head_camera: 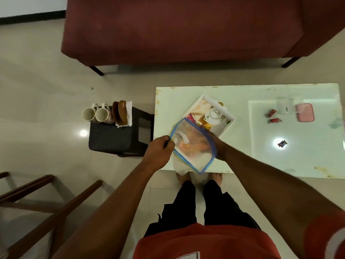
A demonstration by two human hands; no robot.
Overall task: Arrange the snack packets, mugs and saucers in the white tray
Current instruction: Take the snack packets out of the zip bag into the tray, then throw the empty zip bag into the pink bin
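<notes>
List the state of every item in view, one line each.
zip bag: held over table edge, left hand gripping its edge, right hand behind it, fingers hidden.
white tray: on table, holding teapot and packets.
teapot: upright, lid on.
mugs: upright on black stool, empty.
saucers: on stool beside mugs.
clear jar: open, pink lid beside it.
wrapped sweets: loose on table.

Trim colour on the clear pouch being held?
Blue trim around the clear pouch, best seen in the head view.

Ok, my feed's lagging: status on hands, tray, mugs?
Gripping the zip bag: left hand, right hand, near the white tray. On the stool: mugs, saucers. In the tray: teapot, taking room.
</notes>
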